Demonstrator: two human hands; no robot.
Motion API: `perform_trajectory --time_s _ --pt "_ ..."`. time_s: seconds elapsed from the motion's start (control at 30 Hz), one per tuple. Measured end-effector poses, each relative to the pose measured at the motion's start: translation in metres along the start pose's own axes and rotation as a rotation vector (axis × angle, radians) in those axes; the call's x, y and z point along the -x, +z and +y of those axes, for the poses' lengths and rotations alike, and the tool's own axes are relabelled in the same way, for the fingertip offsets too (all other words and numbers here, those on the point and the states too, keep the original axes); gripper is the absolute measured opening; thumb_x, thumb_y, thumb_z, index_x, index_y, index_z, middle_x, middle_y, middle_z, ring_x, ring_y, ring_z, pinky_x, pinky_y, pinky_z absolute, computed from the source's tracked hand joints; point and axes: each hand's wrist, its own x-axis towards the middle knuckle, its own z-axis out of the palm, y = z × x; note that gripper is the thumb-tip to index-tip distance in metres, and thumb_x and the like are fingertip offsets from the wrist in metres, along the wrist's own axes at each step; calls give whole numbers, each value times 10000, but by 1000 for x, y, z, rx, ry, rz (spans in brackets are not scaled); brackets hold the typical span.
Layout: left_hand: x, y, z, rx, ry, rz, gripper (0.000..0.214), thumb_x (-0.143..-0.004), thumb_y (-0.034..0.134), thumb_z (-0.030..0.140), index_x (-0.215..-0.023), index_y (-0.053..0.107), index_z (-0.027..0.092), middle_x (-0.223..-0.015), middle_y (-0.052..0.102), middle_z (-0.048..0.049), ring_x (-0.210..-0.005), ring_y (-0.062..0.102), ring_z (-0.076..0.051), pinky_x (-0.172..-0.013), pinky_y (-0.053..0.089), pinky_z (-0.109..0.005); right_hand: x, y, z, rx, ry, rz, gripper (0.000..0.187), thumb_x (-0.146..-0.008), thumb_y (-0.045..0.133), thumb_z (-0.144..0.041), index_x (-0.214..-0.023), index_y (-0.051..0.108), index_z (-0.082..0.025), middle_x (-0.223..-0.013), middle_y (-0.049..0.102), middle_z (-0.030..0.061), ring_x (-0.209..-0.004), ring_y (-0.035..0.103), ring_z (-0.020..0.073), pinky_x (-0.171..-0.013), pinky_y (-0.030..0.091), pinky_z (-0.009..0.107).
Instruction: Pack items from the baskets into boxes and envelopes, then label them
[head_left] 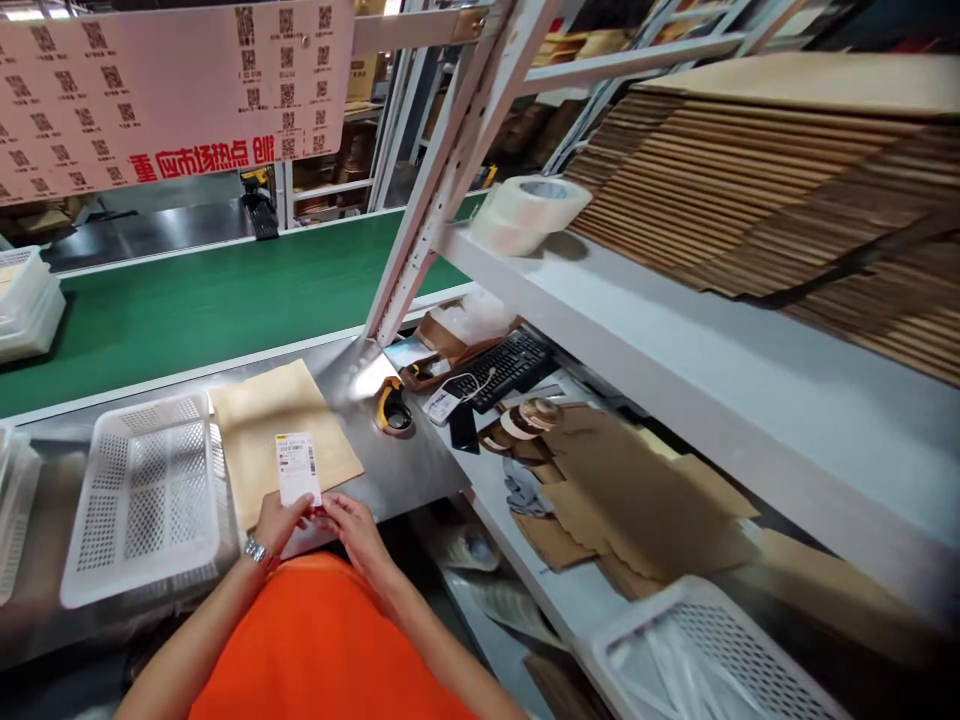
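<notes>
A white printed shipping label (298, 465) stands up from the fingers of my left hand (280, 522), which pinches its lower edge. At the label's bottom right corner is my right hand (354, 532), its thumb and fingertips closed together on that corner. Behind the label, a tan paper mailer (259, 410) lies flat on the metal table (397, 475). Left of the mailer sits a white perforated plastic basket (101, 500). A yellow and black tape dispenser (390, 408) rests to the right of the mailer.
Beyond the table runs a green conveyor belt (225, 280), with stacked white baskets (28, 310) on it. On the right, a shelf (637, 300) bears tape rolls (525, 212) and stacked cardboard (750, 190). Under it lie a keyboard (506, 365) and cardboard pieces (630, 490). A slanted post (442, 190) rises nearby.
</notes>
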Motion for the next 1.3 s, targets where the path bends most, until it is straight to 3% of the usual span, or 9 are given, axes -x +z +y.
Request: perform_trajectory --time_s 0.43,0.7,0.8,0.87,0.93,1.0,1.1,1.2,1.3 --pt "0 4 -6 29 -9 81 522 -638 928 582 -827 814 108 -737 807 -123 -594 721 -207 -558 580 -310 -4 -5 3 56 13 -20 626 -628 944 -748 -888 839 -188 -927 850 101 -904 795 257 -856 617 383" --pt "-2 9 -14 -22 -13 9 518 -697 880 621 -809 782 125 -725 787 -121 -628 722 -215 -569 567 -306 -6 -13 4 163 -60 -8 635 -677 887 -796 -847 859 -185 -876 849 101 -853 766 257 -809 585 375" --pt "-4 10 -20 -164 36 90 544 -724 871 564 -1035 795 125 -959 828 -157 -802 772 -251 -680 622 -350 -7 -16 4 177 -88 29 631 -657 893 -802 -807 855 -190 -823 831 87 -811 746 256 -803 594 391" --pt "-3 9 -21 -298 178 216 658 -716 887 515 -1249 764 151 -1236 795 -181 -1066 774 -301 -856 651 -431 -7 -17 3 178 -91 61 603 -665 894 -782 -792 849 -194 -782 812 72 -779 729 243 -791 592 387" --pt "-1 9 -17 -400 360 240 611 -769 855 518 -1279 776 190 -1375 745 -175 -1262 720 -331 -1034 613 -503 -7 -18 3 201 -100 74 558 -700 872 -752 -778 841 -200 -755 790 55 -751 705 228 -776 577 375" --pt "4 10 -10 -443 444 100 408 -869 770 547 -1108 843 224 -1270 798 -149 -1233 738 -325 -1088 585 -498 -7 -19 1 254 -129 65 500 -751 832 -708 -744 822 -208 -733 764 41 -728 675 215 -760 549 368" --pt "9 15 1 -473 375 -74 381 -936 678 577 -902 864 247 -991 862 -119 -985 794 -298 -979 607 -436 -6 -19 -2 316 -175 32 435 -813 771 -636 -679 779 -222 -685 714 38 -693 633 212 -745 516 388" --pt "10 18 7 -499 304 -59 434 -884 695 633 -814 844 231 -867 853 -104 -847 778 -288 -855 597 -400 -1 -21 -5 311 -187 -2 392 -807 779 -601 -650 768 -243 -659 708 66 -656 626 232 -723 519 426" --pt "7 21 9 -352 211 -36 503 -785 757 707 -725 778 207 -722 782 -71 -729 722 -249 -742 571 -358 8 -29 -7 248 -169 43 373 -763 825 -614 -649 774 -262 -692 753 120 -646 669 262 -706 561 456"
